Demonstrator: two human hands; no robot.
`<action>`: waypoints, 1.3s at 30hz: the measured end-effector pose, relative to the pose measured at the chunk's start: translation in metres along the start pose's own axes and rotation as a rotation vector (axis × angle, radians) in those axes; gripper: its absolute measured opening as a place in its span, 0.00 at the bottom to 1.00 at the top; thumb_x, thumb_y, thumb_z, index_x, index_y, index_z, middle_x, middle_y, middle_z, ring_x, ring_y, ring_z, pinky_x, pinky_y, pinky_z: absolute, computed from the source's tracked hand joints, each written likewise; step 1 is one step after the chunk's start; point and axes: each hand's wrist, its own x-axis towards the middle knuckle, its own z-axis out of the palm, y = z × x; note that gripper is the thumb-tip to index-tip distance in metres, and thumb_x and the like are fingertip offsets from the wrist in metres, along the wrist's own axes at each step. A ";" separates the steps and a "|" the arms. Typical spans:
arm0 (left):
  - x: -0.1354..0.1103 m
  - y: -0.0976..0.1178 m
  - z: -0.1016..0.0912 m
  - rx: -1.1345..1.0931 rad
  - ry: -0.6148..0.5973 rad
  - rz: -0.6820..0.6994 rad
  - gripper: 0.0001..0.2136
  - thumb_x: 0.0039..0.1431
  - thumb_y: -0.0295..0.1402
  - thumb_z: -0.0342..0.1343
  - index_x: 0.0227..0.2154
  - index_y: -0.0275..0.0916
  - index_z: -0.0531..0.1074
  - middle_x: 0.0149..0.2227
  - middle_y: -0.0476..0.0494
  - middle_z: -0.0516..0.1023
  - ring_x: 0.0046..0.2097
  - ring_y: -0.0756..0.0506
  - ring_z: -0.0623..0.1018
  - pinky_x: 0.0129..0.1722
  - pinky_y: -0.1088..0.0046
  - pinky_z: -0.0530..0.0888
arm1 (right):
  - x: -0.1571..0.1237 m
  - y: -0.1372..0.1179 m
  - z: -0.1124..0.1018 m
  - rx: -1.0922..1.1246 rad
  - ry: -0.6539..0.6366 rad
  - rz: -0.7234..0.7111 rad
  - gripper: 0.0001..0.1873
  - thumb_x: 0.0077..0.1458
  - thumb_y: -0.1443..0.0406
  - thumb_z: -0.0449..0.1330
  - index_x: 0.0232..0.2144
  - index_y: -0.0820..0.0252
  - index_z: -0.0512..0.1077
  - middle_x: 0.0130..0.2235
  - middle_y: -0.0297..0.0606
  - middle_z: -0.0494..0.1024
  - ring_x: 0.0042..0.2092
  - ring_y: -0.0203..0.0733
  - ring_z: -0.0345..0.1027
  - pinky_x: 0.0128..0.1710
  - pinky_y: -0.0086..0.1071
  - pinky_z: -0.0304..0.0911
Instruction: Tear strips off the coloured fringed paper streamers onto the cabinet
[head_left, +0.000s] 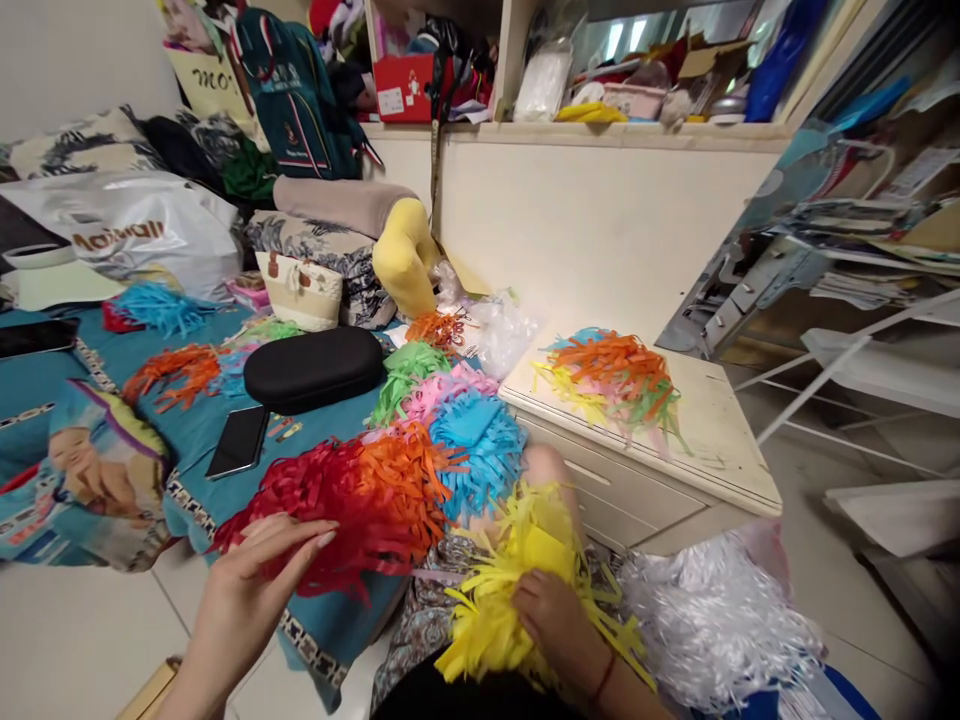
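Observation:
My left hand is over a heap of red strips. Its thumb and fingertips come together in a pinch at blurred red strips. In my lap lies a bundle of yellow strips, fringed and partly flat. My right hand is closed on its lower part, fingers curled into it; the fingertips are partly hidden. Beside the red heap are orange strips and a blue bundle. Pink strips and green strips lie farther back.
A mixed-colour bundle rests on the white cabinet at right. Shiny silver-white strips bulge up below it. On the teal bed cover are a black case and a phone. A backpack stands behind.

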 end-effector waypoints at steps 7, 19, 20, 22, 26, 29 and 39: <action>-0.002 -0.002 0.001 0.212 0.033 0.124 0.12 0.61 0.43 0.52 0.35 0.45 0.77 0.31 0.47 0.80 0.31 0.44 0.76 0.38 0.65 0.65 | -0.002 0.010 -0.028 0.107 0.128 0.056 0.09 0.52 0.75 0.55 0.32 0.62 0.73 0.37 0.42 0.77 0.42 0.46 0.69 0.44 0.37 0.65; -0.004 0.002 -0.005 -0.042 0.004 0.040 0.06 0.59 0.37 0.57 0.36 0.44 0.77 0.36 0.49 0.81 0.36 0.47 0.78 0.39 0.76 0.72 | -0.005 0.006 -0.041 0.272 0.343 0.005 0.12 0.56 0.69 0.53 0.40 0.60 0.74 0.43 0.44 0.78 0.47 0.47 0.71 0.49 0.42 0.67; -0.004 0.000 -0.006 -0.047 -0.001 0.041 0.06 0.59 0.37 0.57 0.36 0.44 0.77 0.35 0.49 0.81 0.37 0.47 0.78 0.40 0.75 0.72 | -0.005 0.007 -0.042 0.270 0.369 0.007 0.12 0.58 0.68 0.52 0.40 0.60 0.74 0.43 0.45 0.78 0.48 0.47 0.71 0.50 0.44 0.66; -0.004 -0.004 -0.007 -0.057 -0.013 0.059 0.05 0.58 0.37 0.58 0.36 0.45 0.77 0.35 0.49 0.81 0.40 0.45 0.77 0.43 0.71 0.71 | -0.006 0.011 -0.044 0.263 0.416 0.012 0.14 0.60 0.67 0.49 0.41 0.60 0.74 0.44 0.47 0.77 0.48 0.48 0.70 0.50 0.46 0.65; -0.002 -0.005 -0.006 -0.070 -0.005 0.093 0.05 0.58 0.34 0.58 0.37 0.47 0.76 0.35 0.48 0.79 0.43 0.42 0.73 0.46 0.65 0.68 | -0.004 0.010 -0.044 0.250 0.414 -0.025 0.19 0.63 0.69 0.42 0.45 0.61 0.72 0.48 0.49 0.75 0.52 0.47 0.67 0.53 0.46 0.62; 0.002 0.001 -0.004 -0.043 0.056 0.124 0.06 0.58 0.32 0.57 0.38 0.47 0.76 0.38 0.46 0.76 0.44 0.41 0.72 0.46 0.62 0.67 | -0.001 -0.002 -0.029 0.228 0.258 -0.160 0.16 0.57 0.67 0.54 0.47 0.54 0.72 0.51 0.43 0.74 0.54 0.47 0.65 0.54 0.42 0.61; 0.005 0.011 -0.004 -0.097 0.023 0.207 0.09 0.57 0.25 0.56 0.38 0.46 0.75 0.39 0.46 0.75 0.46 0.41 0.72 0.47 0.61 0.68 | 0.018 -0.003 -0.015 0.099 -0.006 -0.066 0.07 0.52 0.74 0.55 0.28 0.63 0.73 0.34 0.47 0.78 0.38 0.49 0.72 0.40 0.41 0.67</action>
